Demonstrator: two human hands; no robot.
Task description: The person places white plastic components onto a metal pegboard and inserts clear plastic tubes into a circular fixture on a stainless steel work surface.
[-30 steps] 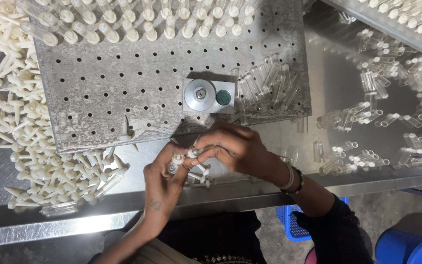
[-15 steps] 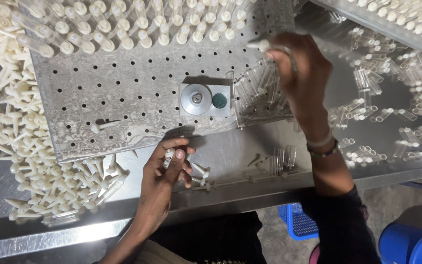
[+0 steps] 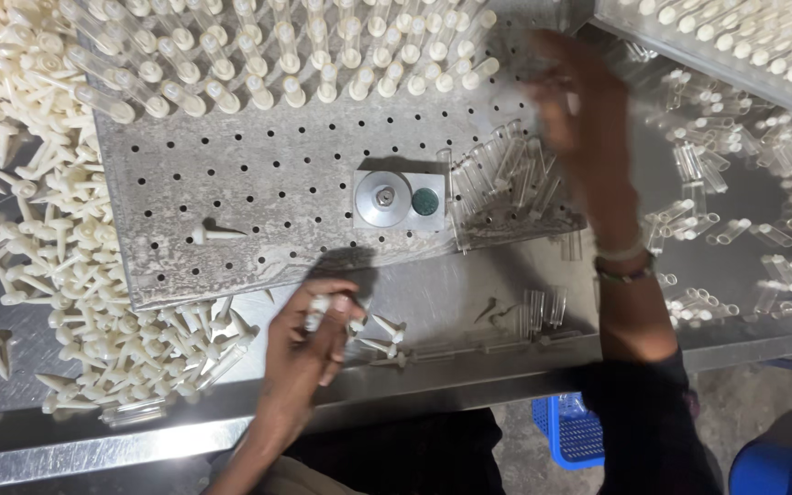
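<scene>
Our left hand (image 3: pixel 309 335) pinches small, light, slippery cream plastic plugs (image 3: pixel 318 307) by their stems; our blurred right hand's (image 3: pixel 570 101) grip we cannot tell.

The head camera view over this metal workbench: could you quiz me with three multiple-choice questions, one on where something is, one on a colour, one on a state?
1. Where is the blurred right hand?
A. over the perforated grey metal plate
B. under the bench
C. in the blue plastic crate

2. What colour is the small round button beside the silver disc?
A. red
B. dark green
C. yellow

3. How is the left hand?
A. flat and empty
B. out of view
C. curled around small cream plastic pieces

Answers: A, it is raised above the plate's far right part; B, the button looks dark green; C, pale pieces show between its bent fingers.
</scene>
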